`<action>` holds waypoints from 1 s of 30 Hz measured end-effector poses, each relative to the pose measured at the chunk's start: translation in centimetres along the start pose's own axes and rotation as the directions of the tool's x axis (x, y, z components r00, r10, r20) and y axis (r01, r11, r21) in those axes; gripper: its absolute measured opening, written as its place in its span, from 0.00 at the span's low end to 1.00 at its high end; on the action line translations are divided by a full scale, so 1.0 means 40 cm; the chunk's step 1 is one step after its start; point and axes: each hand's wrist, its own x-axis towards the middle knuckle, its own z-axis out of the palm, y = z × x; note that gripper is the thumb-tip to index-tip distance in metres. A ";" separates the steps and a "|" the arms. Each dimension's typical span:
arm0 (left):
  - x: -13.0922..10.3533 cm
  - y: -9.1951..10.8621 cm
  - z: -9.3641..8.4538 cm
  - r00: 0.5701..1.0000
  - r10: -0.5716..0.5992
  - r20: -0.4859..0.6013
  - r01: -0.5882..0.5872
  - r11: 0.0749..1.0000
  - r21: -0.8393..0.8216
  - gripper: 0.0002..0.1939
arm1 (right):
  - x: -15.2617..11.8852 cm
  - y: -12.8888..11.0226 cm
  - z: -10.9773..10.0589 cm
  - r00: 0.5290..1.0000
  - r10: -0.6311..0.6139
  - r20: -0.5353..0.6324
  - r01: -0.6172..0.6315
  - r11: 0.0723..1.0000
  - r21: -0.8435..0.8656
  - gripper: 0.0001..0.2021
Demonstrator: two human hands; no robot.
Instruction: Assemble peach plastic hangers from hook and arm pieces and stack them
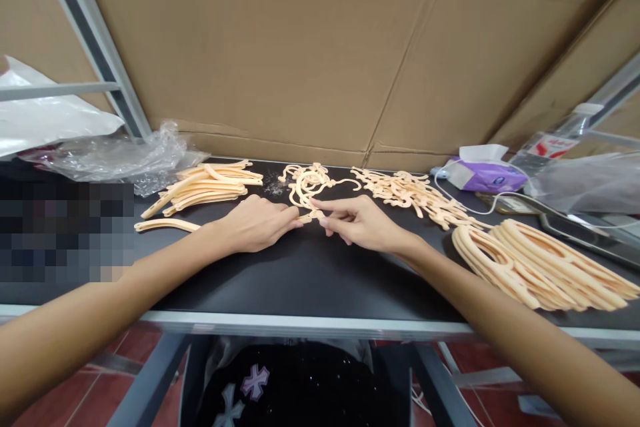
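Over the middle of the black table, both my hands pinch one small cream plastic hanger part (312, 215). My left hand (261, 223) grips its left end between closed fingers. Thumb and fingertips of my right hand (364, 221) close on its right end, and the fingers cover much of its shape. Just behind the hands lies a tangle of cream hanger hooks (313, 180). Left of it are a stack of slightly curved hanger arms (215, 187) and a single hanger arm (167, 224) near my left forearm. Several small wavy hanger pieces (413, 192) spread out behind my right hand.
Folded cream hangers (540, 267) lie at the right beside my forearm. Behind them are a purple tissue pack (487, 175), a white cable (467, 209) and a plastic bottle (555, 143). Clear plastic wrap (125, 153) sits back left. A cardboard wall (280, 47) bounds the table (300, 280).
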 end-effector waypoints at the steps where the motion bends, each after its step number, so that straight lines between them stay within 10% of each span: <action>1: 0.001 0.000 -0.001 1.000 0.001 -0.005 -0.001 1.000 0.006 0.21 | 0.000 -0.001 -0.001 1.000 -0.010 -0.002 0.010 1.000 -0.026 0.25; 10: 0.006 0.011 -0.008 1.000 -0.024 0.001 0.024 0.999 0.029 0.23 | 0.000 -0.009 -0.007 0.996 -0.085 -0.025 0.076 0.965 -0.252 0.22; 30: 0.012 0.025 -0.022 0.997 -0.051 0.056 0.048 0.997 0.063 0.19 | -0.003 -0.024 -0.017 0.986 0.128 0.110 -0.140 0.983 0.116 0.28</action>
